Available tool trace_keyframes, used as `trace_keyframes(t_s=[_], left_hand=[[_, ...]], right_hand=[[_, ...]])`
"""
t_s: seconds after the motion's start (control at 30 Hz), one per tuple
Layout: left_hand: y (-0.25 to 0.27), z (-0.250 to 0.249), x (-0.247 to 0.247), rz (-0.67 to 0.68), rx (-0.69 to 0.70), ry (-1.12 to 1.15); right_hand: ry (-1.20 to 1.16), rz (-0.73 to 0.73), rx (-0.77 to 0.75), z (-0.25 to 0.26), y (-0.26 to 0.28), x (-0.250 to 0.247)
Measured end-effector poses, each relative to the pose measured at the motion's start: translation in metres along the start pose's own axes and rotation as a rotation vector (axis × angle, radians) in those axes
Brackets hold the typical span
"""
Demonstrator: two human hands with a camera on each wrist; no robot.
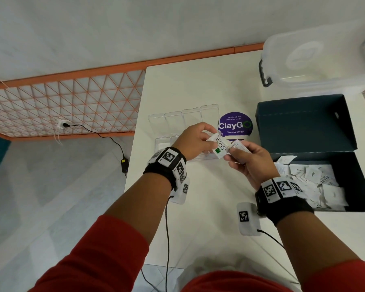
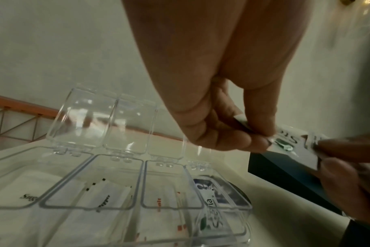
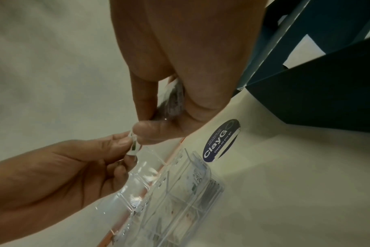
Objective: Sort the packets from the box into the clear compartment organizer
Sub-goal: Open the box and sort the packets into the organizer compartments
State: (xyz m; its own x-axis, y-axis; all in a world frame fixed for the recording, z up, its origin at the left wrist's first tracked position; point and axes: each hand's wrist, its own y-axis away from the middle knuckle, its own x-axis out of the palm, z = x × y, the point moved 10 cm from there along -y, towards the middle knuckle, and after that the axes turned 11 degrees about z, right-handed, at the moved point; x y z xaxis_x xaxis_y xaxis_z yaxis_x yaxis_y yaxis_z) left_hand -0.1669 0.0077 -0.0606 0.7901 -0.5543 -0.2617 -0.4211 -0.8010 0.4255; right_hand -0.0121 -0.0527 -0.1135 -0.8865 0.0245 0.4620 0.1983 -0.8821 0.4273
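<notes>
Two hands meet in the air above the table (image 1: 198, 87), just over the near right part of the clear organizer (image 2: 120, 207). The left hand (image 1: 193, 142) pinches one end of the Stevia packet (image 1: 219, 146). The right hand (image 1: 248, 160) pinches its other end and also holds a second packet (image 1: 237, 145) in curled fingers. The Stevia packet's long side runs from far left to near right, slanting between the two hands.

The organizer's lids stand open. Its rightmost slot (image 2: 217, 205) already holds a Stevia packet, and that slot lies right under the left hand, so the left hand is nearer to it. The blue box (image 1: 303, 127) with more packets sits to the right, beside the right wrist. I think the second packet is another Stevia, but its print is too blurry to read.
</notes>
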Motion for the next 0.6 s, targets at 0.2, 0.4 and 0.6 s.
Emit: trace_keyframes(t_s=[0.2, 0.4, 0.6], left_hand=[[-0.004, -0.004, -0.01, -0.126, 0.038, -0.177], [-0.011, 0.0, -0.022, -0.212, 0.001, -0.294], [-0.025, 0.009, -0.021, -0.259, -0.031, -0.362]], right_hand=[[0.094, 0.012, 0.038, -0.006, 0.004, 0.002], [0.076, -0.025, 0.066, -0.007, 0.003, -0.006], [0.076, -0.011, 0.078, -0.006, -0.001, -0.006]])
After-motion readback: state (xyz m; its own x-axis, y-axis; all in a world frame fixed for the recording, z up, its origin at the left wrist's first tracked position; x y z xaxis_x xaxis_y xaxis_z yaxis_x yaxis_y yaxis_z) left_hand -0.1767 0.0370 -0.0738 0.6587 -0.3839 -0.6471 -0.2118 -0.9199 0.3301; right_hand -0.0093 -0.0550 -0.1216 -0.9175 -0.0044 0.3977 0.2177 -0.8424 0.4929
